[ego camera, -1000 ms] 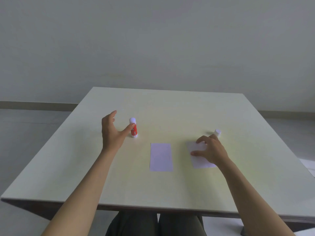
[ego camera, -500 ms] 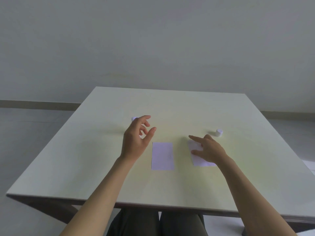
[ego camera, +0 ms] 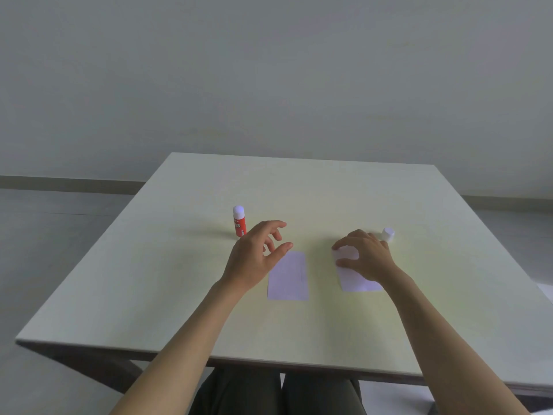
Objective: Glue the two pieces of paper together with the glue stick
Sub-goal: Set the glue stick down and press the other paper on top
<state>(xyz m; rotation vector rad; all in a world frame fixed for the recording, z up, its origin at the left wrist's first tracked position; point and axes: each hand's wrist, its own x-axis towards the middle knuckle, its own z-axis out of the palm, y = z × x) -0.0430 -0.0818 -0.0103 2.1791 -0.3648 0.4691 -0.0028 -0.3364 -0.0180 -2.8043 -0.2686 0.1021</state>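
A red glue stick (ego camera: 239, 221) with its white tip uncovered stands upright on the table, and its white cap (ego camera: 387, 234) stands apart at the right. Two white paper rectangles lie flat side by side: the left paper (ego camera: 289, 277) and the right paper (ego camera: 354, 275). My left hand (ego camera: 257, 254) hovers with fingers spread over the left paper's upper left corner, just right of the glue stick and holding nothing. My right hand (ego camera: 363, 256) rests with fingers spread on the right paper's far end, covering part of it.
The pale square table (ego camera: 299, 187) reaches to a grey wall behind. Its front edge runs just above my knees (ego camera: 278, 393). More white paper (ego camera: 546, 292) shows past the table's right edge.
My left hand let go of the glue stick and moved right toward the left paper. My right hand curled its fingers on the right paper. The camera shifted slightly.
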